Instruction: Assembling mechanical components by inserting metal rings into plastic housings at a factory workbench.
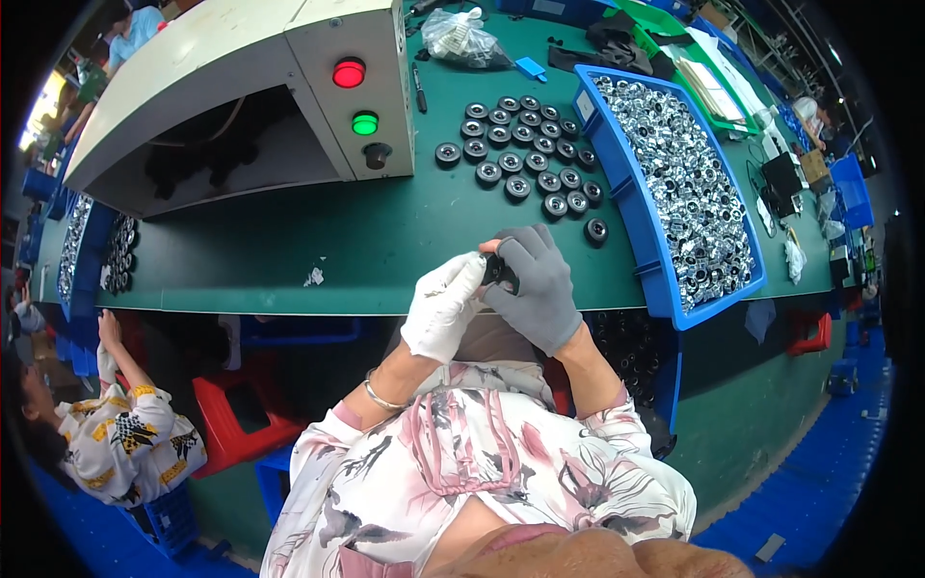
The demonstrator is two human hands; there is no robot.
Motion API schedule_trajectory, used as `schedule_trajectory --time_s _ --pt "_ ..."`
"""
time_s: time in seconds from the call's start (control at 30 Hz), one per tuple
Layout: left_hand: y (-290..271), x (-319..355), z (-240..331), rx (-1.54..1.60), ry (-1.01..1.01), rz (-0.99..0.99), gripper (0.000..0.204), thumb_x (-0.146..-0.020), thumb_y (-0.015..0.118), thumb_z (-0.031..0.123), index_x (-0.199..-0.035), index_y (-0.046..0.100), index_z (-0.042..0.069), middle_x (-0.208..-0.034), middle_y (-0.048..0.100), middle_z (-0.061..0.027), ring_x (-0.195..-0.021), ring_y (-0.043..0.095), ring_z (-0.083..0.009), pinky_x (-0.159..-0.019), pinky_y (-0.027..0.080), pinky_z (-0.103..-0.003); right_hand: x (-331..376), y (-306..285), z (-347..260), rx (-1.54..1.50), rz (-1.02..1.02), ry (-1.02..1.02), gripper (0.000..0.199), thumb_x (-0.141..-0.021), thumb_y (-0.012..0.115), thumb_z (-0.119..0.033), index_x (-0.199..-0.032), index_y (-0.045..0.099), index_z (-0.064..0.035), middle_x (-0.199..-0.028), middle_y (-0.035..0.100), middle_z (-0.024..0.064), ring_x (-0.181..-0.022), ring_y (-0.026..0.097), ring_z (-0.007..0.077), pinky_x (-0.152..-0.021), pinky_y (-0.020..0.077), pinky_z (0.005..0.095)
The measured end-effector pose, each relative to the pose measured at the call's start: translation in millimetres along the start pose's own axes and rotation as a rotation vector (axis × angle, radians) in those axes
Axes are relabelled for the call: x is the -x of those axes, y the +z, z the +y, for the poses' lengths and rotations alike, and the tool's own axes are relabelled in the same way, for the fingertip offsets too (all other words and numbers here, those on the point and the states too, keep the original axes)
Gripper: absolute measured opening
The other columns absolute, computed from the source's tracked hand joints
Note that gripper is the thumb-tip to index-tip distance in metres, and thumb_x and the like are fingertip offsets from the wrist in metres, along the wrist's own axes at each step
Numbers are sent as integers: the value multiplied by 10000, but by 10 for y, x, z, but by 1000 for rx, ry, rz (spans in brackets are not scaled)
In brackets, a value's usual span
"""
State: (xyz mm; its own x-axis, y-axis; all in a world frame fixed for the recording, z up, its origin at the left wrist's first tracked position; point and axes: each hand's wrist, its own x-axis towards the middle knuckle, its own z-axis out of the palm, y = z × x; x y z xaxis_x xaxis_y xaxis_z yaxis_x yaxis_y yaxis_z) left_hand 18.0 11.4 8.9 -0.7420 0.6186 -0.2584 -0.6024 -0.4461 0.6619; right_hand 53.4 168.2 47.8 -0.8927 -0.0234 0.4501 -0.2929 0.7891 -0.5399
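In front of my body, at the near edge of the green table, both hands meet around a small black round part (497, 274). My left hand (443, 306), in a white glove, pinches it from the left side. My right hand (536, 287), in a grey glove with a bare fingertip showing, closes on it from the right. Fingers cover much of the part, so its details are hidden. Beyond my hands, several black wheel-like parts with shiny centres (517, 188) lie in loose rows on the table.
To the right, a blue bin (644, 223) holds many shiny metal-and-clear pieces. A beige machine (339, 43) with red and green lights stands at the left. A clear plastic bag (461, 39) and black marker (420, 89) lie farther back. A co-worker (125, 433) sits at the left near a red stool (241, 448).
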Motion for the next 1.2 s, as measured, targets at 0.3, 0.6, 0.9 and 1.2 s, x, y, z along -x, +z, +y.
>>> schedule_trajectory --time_s 0.3,0.6,0.9,1.2 --pt "12 -26 -10 95 65 30 263 -1032 577 287 -1017 646 34 -943 638 -30 -859 591 -100 -890 529 -328 62 104 -14 -165 109 88 376 -708 798 -181 -1019 668 -15 -947 631 112 -858 594 303 -729 496 391" --pt "49 8 0 36 121 145 243 -993 644 202 -1105 647 -13 -940 685 -57 -789 644 -137 -825 542 -301 60 7 -13 -431 -16 169 336 -863 724 -183 -1128 677 18 -965 639 87 -897 617 169 -790 486 280" --pt "-74 -7 -42 -158 206 125 257 -976 674 215 -1067 685 -25 -894 678 -46 -749 592 -94 -698 470 -242 66 45 -36 -896 -66 583 253 -949 592 -103 -1146 674 34 -988 682 25 -883 600 67 -807 471 221" --pt "-24 -39 18 38 134 74 230 -965 687 201 -1047 686 -14 -881 671 -19 -752 579 -81 -694 462 -231 71 74 -49 -764 10 471 327 -894 682 -117 -1188 655 24 -1021 649 30 -978 596 114 -845 479 257"
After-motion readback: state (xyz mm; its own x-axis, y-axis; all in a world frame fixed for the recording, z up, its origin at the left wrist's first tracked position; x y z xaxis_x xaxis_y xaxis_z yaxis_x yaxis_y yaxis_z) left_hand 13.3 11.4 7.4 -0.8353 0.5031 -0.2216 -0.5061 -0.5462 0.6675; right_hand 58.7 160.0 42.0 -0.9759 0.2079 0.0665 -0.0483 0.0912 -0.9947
